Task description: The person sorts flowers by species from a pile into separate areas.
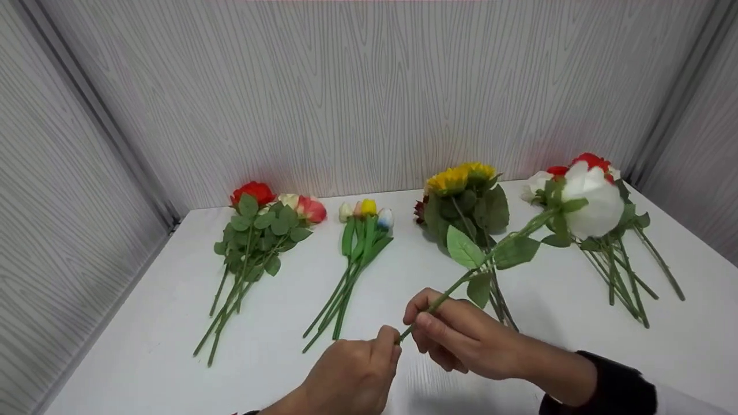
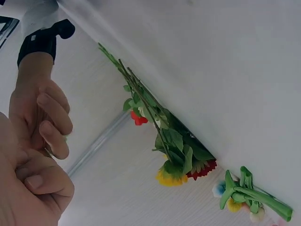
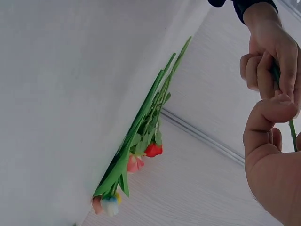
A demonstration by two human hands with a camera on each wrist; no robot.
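A white rose (image 1: 594, 202) with a long green leafy stem slants up to the right above the table in the head view. My left hand (image 1: 354, 372) grips the bottom end of its stem. Just above that, my right hand (image 1: 470, 340) pinches the stem between thumb and curled fingers. The bloom hides part of the rose bunch behind it. In the left wrist view both hands are at the left, with the stem mostly hidden. A short piece of green stem (image 3: 292, 134) shows below the fingers in the right wrist view.
On the white table (image 1: 155, 311) lie a bunch of red, cream and pink roses (image 1: 259, 225), tulips (image 1: 360, 242), sunflowers (image 1: 461, 184) with a dark red flower, and red and white roses (image 1: 625, 271). Grained wall panels (image 1: 369, 92) stand behind and at both sides.
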